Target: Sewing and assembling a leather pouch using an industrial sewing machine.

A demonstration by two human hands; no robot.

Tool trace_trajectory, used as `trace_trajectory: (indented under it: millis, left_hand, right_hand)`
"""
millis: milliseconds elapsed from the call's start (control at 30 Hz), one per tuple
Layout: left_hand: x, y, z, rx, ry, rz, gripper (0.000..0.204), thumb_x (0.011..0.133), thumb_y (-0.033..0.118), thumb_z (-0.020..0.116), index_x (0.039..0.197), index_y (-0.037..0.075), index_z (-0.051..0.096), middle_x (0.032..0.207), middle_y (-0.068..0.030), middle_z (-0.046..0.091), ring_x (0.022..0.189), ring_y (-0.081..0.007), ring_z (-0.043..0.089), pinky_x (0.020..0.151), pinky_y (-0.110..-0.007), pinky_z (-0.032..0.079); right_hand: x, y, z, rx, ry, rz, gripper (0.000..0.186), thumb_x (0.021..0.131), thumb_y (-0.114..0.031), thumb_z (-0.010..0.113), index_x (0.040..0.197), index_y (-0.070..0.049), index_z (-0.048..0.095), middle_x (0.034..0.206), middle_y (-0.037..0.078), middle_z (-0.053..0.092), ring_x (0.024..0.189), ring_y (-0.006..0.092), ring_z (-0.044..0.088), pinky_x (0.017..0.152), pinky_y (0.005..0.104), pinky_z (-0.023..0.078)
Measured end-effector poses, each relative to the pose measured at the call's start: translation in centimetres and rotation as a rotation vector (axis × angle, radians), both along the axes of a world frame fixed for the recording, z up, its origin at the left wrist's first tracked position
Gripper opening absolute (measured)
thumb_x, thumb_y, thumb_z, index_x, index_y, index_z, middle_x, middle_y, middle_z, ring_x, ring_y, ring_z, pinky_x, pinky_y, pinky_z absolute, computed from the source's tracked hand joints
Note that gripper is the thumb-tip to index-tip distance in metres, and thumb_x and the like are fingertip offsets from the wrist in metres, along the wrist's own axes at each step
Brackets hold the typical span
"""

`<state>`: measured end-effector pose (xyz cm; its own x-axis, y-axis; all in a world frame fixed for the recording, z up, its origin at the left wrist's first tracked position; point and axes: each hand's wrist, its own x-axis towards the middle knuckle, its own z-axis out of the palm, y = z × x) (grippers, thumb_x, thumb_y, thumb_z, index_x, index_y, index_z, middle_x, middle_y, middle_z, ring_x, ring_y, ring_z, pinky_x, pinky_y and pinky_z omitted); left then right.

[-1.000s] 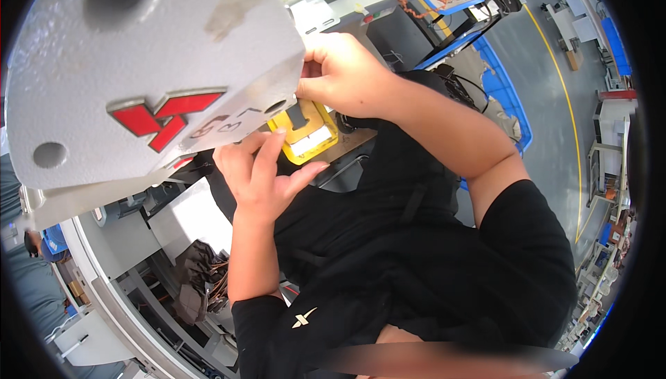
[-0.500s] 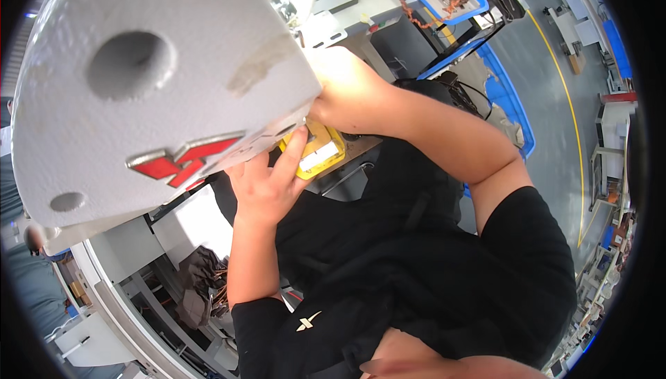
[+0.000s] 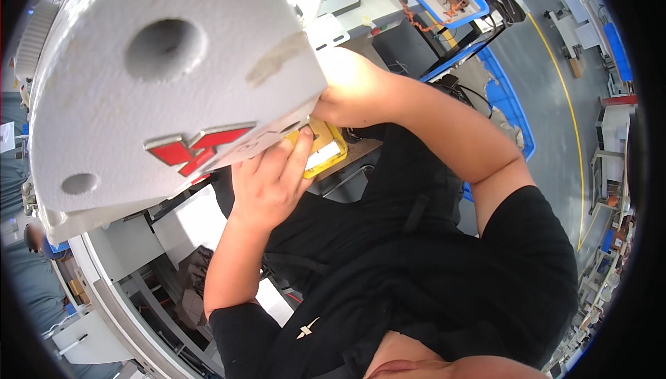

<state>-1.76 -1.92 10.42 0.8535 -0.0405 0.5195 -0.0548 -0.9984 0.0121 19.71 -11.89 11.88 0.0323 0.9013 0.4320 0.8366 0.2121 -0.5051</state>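
Observation:
A large light grey machine head (image 3: 229, 60) with a red emblem and round holes fills the upper left, close in front of me. Under its lower right edge lies a yellow plate (image 3: 323, 155) with a white patch, on a brown surface. My left hand (image 3: 269, 181) reaches up from below with its fingers stretched out, the index finger resting on the plate. Some of its fingertips go out of sight under the machine head. My right hand (image 3: 341, 91) comes in from the right, above the plate; its fingers are hidden behind the machine head.
Blue-rimmed trays (image 3: 479, 8) with metal parts stand at the upper right, with a large blue bin (image 3: 517, 108) below them. Orange cord (image 3: 444, 22) hangs over a tray. Dark crumpled material (image 3: 198, 268) lies lower left. Another person (image 3: 35, 240) is at the far left.
The machine head has shifted slightly right and up in the view. My left forearm has swung outward to the left, while its index finger stays on the yellow plate. My right hand has barely moved.

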Motion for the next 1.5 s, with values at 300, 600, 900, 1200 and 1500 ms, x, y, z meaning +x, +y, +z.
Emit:
trace_trajectory:
  millis: [300,600,900,1200,1500]
  left_hand:
    - [-0.1,-1.7,-0.2,-0.026,-0.023,0.057,0.061,0.065,0.018,0.083,0.124,0.008,0.072,0.097,-0.0044,0.057,0.091,-0.0272,0.058,0.088,-0.042,0.043]
    - [0.1,-2.3,-0.7,-0.093,-0.066,0.088,0.059,0.068,0.014,0.085,0.125,0.005,0.071,0.104,-0.0049,0.059,0.088,-0.0255,0.056,0.079,-0.039,0.043]
    - [0.0,-2.1,-0.8,-0.068,-0.099,0.106,0.049,0.068,0.021,0.084,0.114,0.006,0.073,0.111,-0.0030,0.062,0.096,-0.0251,0.060,0.083,-0.040,0.044]
    - [0.2,-4.3,-0.4,-0.015,-0.064,0.207,0.051,0.074,0.020,0.083,0.121,0.003,0.069,0.128,-0.0107,0.068,0.107,-0.0325,0.060,0.096,-0.043,0.046]
    - [0.6,-2.8,0.7,0.083,0.095,0.144,0.037,0.088,0.023,0.075,0.117,0.002,0.067,0.127,-0.0123,0.069,0.104,-0.0339,0.062,0.095,-0.045,0.045]
  right_hand:
    - [-0.4,-0.1,-1.0,-0.028,0.198,-0.031,0.016,0.089,-0.018,0.070,0.095,-0.003,0.071,0.091,0.011,0.066,0.091,0.0322,0.067,0.080,0.0422,0.053]
    - [-1.2,-2.3,-0.9,0.195,-0.199,-0.060,0.014,0.076,-0.019,0.076,0.085,-0.010,0.072,0.081,0.004,0.059,0.071,0.0247,0.065,0.061,0.0360,0.052]
    - [-1.3,-2.5,1.4,0.012,-0.395,0.092,0.014,0.084,-0.023,0.069,0.086,-0.010,0.074,0.085,0.004,0.063,0.079,0.0245,0.068,0.067,0.0387,0.053]
    - [3.5,-12.8,-8.5,0.010,0.552,-0.650,0.017,0.093,-0.008,0.070,0.108,-0.002,0.073,0.084,0.006,0.062,0.067,0.0114,0.055,0.066,0.0278,0.047]
    - [12.5,-26.8,-21.6,-0.261,0.353,-1.152,0.025,0.086,-0.021,0.064,0.096,-0.003,0.077,0.092,0.024,0.071,0.090,0.0413,0.071,0.084,0.0458,0.056]
